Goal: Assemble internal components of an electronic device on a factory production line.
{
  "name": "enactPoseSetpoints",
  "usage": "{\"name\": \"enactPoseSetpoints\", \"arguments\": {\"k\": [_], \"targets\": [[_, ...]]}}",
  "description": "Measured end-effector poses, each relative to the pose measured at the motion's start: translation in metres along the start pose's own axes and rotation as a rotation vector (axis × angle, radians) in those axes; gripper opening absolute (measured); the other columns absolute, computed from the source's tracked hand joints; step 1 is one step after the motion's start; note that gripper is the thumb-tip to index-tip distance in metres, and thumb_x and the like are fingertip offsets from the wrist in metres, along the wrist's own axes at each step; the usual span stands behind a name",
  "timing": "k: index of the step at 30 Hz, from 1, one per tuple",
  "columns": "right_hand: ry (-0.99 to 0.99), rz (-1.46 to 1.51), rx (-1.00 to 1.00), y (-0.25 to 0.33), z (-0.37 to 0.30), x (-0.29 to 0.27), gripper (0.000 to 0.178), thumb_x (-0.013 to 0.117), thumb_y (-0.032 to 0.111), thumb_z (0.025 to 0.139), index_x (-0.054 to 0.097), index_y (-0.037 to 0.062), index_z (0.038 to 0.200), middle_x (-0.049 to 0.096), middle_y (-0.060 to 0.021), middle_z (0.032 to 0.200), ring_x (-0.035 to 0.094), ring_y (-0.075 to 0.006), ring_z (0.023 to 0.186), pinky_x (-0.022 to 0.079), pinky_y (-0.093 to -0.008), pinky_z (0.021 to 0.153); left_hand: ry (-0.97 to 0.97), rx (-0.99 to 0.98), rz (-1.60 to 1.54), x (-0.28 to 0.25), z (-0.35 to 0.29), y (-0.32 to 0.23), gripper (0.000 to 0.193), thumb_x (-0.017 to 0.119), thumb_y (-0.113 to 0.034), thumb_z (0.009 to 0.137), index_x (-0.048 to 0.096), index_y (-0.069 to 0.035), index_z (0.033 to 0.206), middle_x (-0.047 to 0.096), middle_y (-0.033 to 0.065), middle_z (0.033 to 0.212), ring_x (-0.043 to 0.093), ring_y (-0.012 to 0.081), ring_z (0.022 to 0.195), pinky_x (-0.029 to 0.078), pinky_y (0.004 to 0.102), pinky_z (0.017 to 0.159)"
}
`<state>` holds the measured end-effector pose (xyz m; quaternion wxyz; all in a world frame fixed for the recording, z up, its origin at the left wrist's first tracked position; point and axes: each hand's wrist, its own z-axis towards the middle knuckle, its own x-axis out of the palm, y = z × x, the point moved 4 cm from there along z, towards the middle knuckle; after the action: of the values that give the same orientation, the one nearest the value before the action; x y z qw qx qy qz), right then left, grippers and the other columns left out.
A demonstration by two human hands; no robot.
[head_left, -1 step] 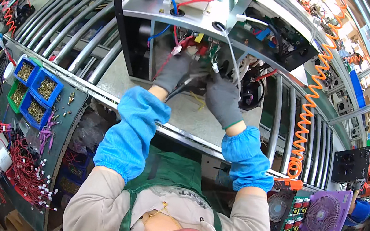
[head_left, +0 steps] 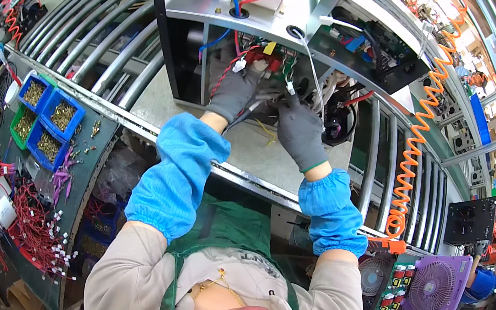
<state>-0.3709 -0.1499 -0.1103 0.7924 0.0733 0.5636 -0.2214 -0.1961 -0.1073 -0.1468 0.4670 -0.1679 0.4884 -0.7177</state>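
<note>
Both of my hands wear grey gloves and reach into the open front of a metal cabinet (head_left: 177, 50). My left hand (head_left: 234, 95) is closed around a dark-handled tool that looks like pliers (head_left: 242, 115), its grips sticking out below the palm. Just above that hand hang red twisted wires (head_left: 224, 75) with a white plug (head_left: 239, 65). My right hand (head_left: 301, 134) is closed, fingertips pinched together by a small white connector (head_left: 290, 88); what they grip is mostly hidden. Behind the hands sits a green circuit board (head_left: 287, 64) with red parts.
Metal rollers (head_left: 95, 45) flank the cabinet on both sides. Blue bins (head_left: 62, 116) of screws and a heap of red wires (head_left: 39, 221) lie at left. An orange coiled hose (head_left: 414, 153) hangs at right, above a purple fan (head_left: 435, 288).
My left hand, blurred before, now shows more sharply and has shifted slightly. The red wires beside it hang a little differently. My right hand stays nearly in place.
</note>
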Motion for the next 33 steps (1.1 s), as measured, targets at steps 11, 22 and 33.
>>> {"name": "enactPoseSetpoints", "arguments": {"k": [11, 22, 33], "targets": [[-0.118, -0.085, 0.046, 0.003, 0.030, 0.005, 0.014, 0.056, 0.007, 0.074, 0.061, 0.0047, 0.087, 0.064, -0.0178, 0.085, 0.063, -0.0321, 0.070, 0.050, -0.0398, 0.057, 0.236, 0.068, 0.599, -0.055, -0.019, -0.053, 0.047, 0.053, -0.048, 0.085, 0.061, -0.005, 0.101, 0.064, 0.0176, 0.091, 0.060, 0.0364, 0.081, 0.047, 0.0461, 0.069], [-0.110, 0.078, -0.157, -0.019, 0.015, 0.004, 0.025, 0.066, 0.015, 0.071, 0.061, 0.0043, 0.093, 0.061, -0.0189, 0.087, 0.059, -0.0379, 0.081, 0.048, -0.0435, 0.066, 0.377, 0.694, 0.490, -0.010, -0.051, -0.069, 0.014, 0.056, -0.016, 0.078, 0.060, -0.005, 0.086, 0.060, 0.0114, 0.078, 0.062, 0.0290, 0.075, 0.050, 0.0406, 0.068], [-0.131, 0.128, -0.048, -0.020, 0.020, 0.013, 0.050, 0.079, 0.035, 0.063, 0.059, 0.0042, 0.096, 0.065, -0.0177, 0.084, 0.061, -0.0388, 0.077, 0.048, -0.0427, 0.063, 0.384, 0.410, 0.447, 0.006, -0.020, -0.064, 0.017, 0.062, -0.017, 0.073, 0.066, -0.003, 0.081, 0.066, 0.0131, 0.077, 0.065, 0.0349, 0.075, 0.054, 0.0410, 0.064]]}}
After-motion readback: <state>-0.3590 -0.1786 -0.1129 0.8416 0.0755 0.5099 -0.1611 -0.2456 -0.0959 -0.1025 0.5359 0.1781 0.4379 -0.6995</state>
